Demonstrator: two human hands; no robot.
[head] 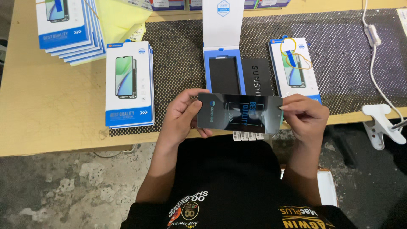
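I hold a glossy dark phone screen panel (239, 113) flat and sideways between both hands, just over the table's near edge. My left hand (180, 118) grips its left end with thumb on top. My right hand (306, 115) pinches its right end. Small white barcode stickers (248, 135) hang below the panel. Right behind it an open blue-and-white box (224, 68) stands with its lid flipped up and a black insert inside, and a black sleeve (257, 77) lies beside it.
A stack of white-and-blue boxes (128, 85) sits left of the open box, and another stack (70, 27) at far left. A box with yellow rubber bands (295, 68) lies to the right. A black mesh mat (339, 63) covers the wooden table (51, 106). White cable and clamp (381, 123) at right.
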